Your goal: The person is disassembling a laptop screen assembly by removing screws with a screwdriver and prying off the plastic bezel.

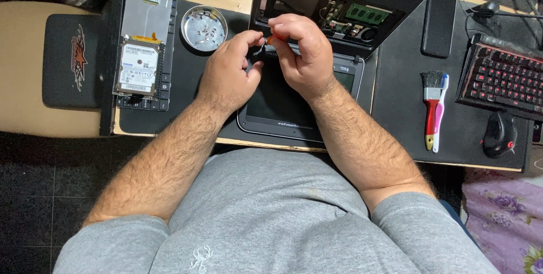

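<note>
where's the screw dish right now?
In the head view, the round metal dish sits on the black mat, up and left of the left hand, between the hard drive and the opened laptop base.

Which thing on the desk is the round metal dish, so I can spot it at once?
Start at the opened laptop in the middle of the desk, then look just beyond the left hand. The round metal dish sits there on the black mat, beside the rectangular hard drive. It is the only circular, shiny thing, holding small screws.

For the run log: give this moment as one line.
left hand: at laptop hinge | right hand: pinching small orange tool | screw dish: beside
</note>
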